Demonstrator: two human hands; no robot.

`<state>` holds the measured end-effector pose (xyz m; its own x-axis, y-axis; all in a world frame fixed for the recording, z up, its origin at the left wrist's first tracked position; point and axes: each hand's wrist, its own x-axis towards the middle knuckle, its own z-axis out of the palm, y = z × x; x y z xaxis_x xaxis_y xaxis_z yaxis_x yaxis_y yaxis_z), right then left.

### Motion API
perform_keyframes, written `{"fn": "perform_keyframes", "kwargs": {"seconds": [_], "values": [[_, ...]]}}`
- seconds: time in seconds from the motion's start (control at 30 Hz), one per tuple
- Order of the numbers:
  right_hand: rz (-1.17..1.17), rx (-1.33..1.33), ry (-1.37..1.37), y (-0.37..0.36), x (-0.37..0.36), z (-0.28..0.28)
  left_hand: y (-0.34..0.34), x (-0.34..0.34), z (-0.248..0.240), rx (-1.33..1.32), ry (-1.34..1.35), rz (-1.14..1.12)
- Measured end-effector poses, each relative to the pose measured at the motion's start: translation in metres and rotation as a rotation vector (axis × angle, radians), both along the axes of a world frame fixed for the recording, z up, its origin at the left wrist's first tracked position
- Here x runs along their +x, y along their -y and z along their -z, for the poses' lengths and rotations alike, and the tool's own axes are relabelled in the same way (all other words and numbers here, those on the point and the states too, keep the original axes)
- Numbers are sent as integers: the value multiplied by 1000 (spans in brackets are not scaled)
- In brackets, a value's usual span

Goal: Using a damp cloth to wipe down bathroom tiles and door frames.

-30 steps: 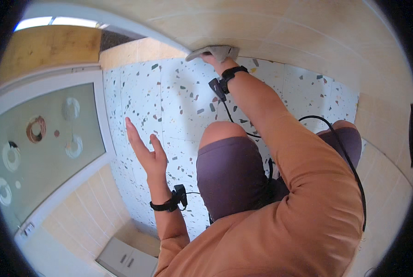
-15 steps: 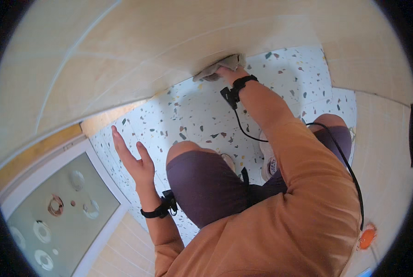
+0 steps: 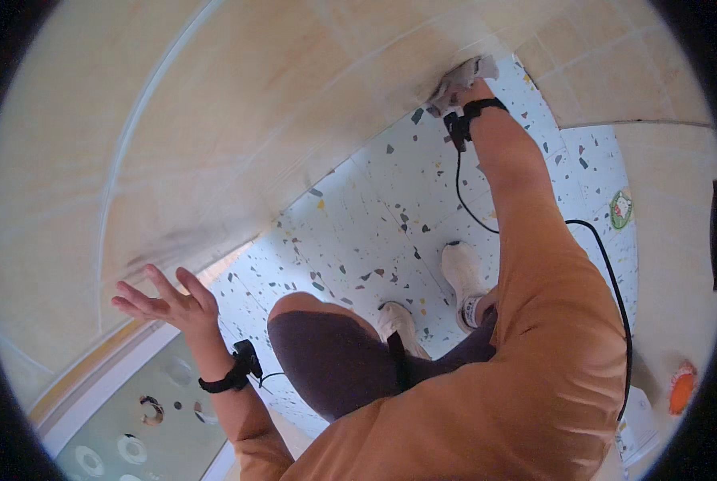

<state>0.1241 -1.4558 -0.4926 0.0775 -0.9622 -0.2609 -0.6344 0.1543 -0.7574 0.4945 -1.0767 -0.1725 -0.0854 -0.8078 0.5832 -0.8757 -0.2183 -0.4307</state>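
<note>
A greyish cloth (image 3: pixel 458 82) is bunched under my right hand (image 3: pixel 474 90), which presses it to the foot of the beige tiled wall (image 3: pixel 294 104), where wall and floor meet. My right arm is stretched far forward, and the fingers are partly hidden by the cloth. At the lower left, my left hand (image 3: pixel 170 303) holds nothing; its fingers are spread beside the wall, above the door frame. Both wrists wear black straps with small devices, and a black cable runs along my right arm.
White terrazzo floor (image 3: pixel 366 200) with coloured flecks lies around my shoes (image 3: pixel 464 276). A door with a frosted pane (image 3: pixel 158 417) stands at lower left. On the right are a green oval sticker (image 3: pixel 620 210) on the floor, an orange object (image 3: pixel 682 390) and a side wall (image 3: pixel 671 184).
My right hand has moved right and farther away along the wall base with the cloth. My left hand has shifted left and nearer, its fingers spreading. The view has turned and my knees have shifted.
</note>
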Motion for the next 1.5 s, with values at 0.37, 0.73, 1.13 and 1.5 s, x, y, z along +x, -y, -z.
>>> {"fn": "perform_keyframes", "kwargs": {"seconds": [0.37, 0.73, 1.13, 1.5], "values": [[58, -272, -312, 74, -39, -128, 32, 50, 20, -121, 192, 4], [-172, -455, -776, 14, -55, -327, 35, 43, 26, -171, 194, 4], [-388, -1092, -509, -130, -92, -605, 15, 42, 54, 110, 68, -153], [-112, -906, 27, -277, -92, -760, 16, -194, -215, 1224, -2009, 208]]}}
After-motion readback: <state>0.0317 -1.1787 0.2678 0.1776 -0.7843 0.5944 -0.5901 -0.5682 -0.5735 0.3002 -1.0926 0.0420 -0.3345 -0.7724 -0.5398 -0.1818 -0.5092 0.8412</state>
